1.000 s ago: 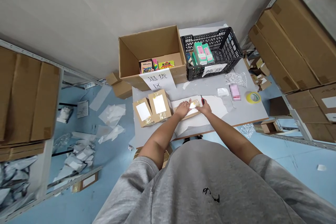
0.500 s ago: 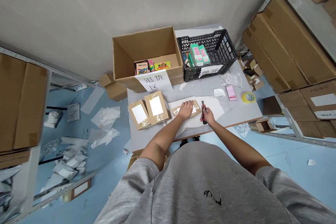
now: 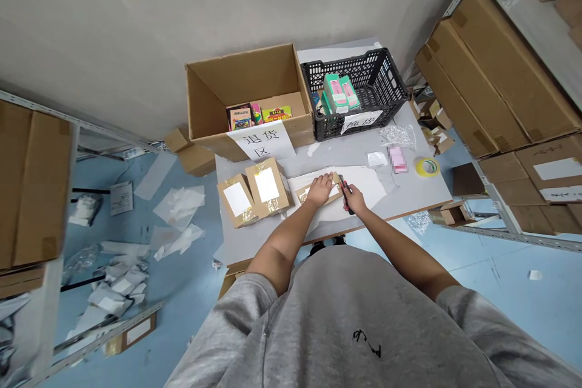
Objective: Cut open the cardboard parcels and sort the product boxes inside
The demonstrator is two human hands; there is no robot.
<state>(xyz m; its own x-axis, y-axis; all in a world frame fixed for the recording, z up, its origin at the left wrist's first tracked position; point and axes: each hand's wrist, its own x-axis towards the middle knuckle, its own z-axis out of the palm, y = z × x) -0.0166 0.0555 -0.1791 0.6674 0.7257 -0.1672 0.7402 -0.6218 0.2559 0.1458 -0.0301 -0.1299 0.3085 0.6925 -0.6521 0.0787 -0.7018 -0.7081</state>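
A small, narrow cardboard box (image 3: 302, 195) with a white label and shiny tape lies on white sheet material on the table. My left hand (image 3: 320, 189) rests across its top, fingers laid out flat over it and pressing it down. My right hand (image 3: 355, 199) is closed round a red and black box cutter (image 3: 347, 194). The cutter's front end is at the box's right end; whether the blade touches the tape is too small to tell. Left of my hands stand two taped cardboard boxes with white labels, a larger one (image 3: 277, 202) and a smaller one (image 3: 246, 213).
A large open carton (image 3: 204, 139) with colourful packs and a black crate (image 3: 327, 131) with green-pink boxes stand at the back. Yellow tape (image 3: 427, 167), bubble wrap (image 3: 400, 135) and a pink item (image 3: 397, 159) lie right. Shelves with cartons flank the table; paper scraps litter the floor.
My right hand has brought the box cutter left, from beside the small box to its right end. My left hand stays on the box. The view has shifted slightly.
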